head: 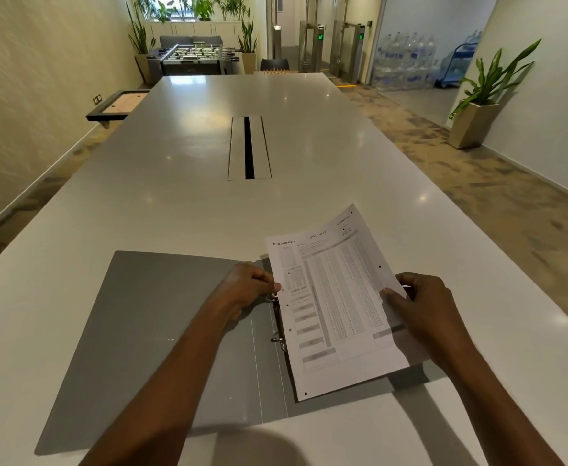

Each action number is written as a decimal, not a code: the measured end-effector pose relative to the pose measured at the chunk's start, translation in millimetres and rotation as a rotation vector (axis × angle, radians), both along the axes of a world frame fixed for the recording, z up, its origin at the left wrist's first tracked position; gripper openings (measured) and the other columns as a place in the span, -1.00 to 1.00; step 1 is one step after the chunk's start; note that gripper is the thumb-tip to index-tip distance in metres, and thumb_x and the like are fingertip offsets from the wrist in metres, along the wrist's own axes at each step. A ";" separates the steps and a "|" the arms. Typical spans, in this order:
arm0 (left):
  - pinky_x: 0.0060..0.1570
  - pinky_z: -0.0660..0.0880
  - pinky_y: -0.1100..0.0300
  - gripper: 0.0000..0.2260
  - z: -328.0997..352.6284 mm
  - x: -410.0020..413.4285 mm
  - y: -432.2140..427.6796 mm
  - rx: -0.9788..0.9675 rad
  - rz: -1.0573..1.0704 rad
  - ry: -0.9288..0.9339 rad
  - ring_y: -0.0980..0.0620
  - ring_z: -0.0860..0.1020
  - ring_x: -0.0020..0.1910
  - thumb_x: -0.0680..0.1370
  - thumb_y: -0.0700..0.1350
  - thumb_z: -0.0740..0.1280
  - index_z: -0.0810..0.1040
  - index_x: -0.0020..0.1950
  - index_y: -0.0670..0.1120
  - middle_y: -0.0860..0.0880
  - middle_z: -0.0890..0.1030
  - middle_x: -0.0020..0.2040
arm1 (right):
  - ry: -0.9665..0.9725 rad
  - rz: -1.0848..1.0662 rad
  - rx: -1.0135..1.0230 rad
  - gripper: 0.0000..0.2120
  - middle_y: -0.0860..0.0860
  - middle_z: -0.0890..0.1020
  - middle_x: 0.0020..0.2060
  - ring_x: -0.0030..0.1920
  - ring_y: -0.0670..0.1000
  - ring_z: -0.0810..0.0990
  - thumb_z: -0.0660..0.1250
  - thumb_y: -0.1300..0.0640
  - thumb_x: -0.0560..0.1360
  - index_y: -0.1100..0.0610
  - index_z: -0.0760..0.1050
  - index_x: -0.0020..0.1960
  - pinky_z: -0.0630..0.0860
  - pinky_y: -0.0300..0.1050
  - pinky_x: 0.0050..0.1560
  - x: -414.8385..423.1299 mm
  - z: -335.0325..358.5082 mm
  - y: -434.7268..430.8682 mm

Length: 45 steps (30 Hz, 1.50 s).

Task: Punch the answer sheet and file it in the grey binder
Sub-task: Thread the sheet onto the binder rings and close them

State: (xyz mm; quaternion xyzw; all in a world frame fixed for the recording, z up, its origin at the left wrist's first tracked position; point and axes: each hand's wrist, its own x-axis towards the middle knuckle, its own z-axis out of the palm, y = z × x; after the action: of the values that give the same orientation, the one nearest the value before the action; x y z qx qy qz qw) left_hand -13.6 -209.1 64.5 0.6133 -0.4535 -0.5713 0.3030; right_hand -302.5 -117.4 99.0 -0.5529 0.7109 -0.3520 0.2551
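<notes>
Near the surface's [208,210] front edge: grey binder [161,331] lying open, answer sheet [336,307] held over its rings [275,317]. Left hand [245,287] pinching the punched margin, right hand [423,307] pinching the opposite edge. Thin, limp, tear-prone at the holes; probably best gripped at both margins. Beyond, bare tabletop.

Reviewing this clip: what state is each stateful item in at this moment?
grey binder: open, lying flat on the table.
binder rings: too small to tell if open.
answer sheet: punched, held tilted over the rings.
left hand: pinching the sheet's left edge.
right hand: gripping its right edge.
</notes>
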 end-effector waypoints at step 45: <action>-0.48 0.39 0.26 -0.80 -17.3 4.8 60.5 0.197 -0.046 -0.093 0.11 0.51 -0.44 0.58 -0.07 0.47 0.75 -0.05 -0.20 -0.19 0.74 -0.19 | -0.030 0.036 0.015 -0.69 0.09 0.72 0.12 -0.21 -0.21 0.59 0.40 0.16 0.59 0.17 0.60 0.32 0.44 -0.44 -0.37 4.0 8.2 1.3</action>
State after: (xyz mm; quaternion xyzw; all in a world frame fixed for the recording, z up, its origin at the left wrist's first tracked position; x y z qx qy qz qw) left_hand -8.9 -148.5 47.3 0.6552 -0.4229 -0.5909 0.2068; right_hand -298.5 -116.1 107.2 -0.5583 0.6995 -0.3502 0.2762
